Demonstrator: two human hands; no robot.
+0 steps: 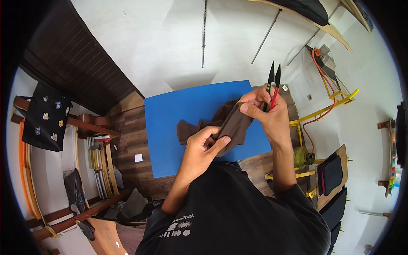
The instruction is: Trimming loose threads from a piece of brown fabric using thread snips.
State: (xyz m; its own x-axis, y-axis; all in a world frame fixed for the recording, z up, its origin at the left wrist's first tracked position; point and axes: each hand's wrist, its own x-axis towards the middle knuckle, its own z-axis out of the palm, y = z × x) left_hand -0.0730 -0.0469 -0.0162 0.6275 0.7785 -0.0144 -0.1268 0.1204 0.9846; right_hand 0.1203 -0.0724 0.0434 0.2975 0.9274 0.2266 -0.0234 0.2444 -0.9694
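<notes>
A piece of dark brown fabric (234, 124) is stretched between my two hands above a blue tabletop (172, 111); part of it hangs in folds towards the left. My left hand (204, 148) pinches the fabric's lower edge between thumb and fingers. The upper end of the folded edge is pinched by my right hand (267, 105). That same hand also has thread snips (273, 86) tucked in its fingers, one handle green and one red, with the dark blades apart and pointing up, away from the fabric.
To the right stands a yellow metal frame (299, 119) with an orange hose (325, 76), a green gas cylinder (301, 156) and a board holding folded dark fabric (331, 173). Shelving with stacked rolls or bars (100, 165) and a hanging black printed bag (47, 118) are at left.
</notes>
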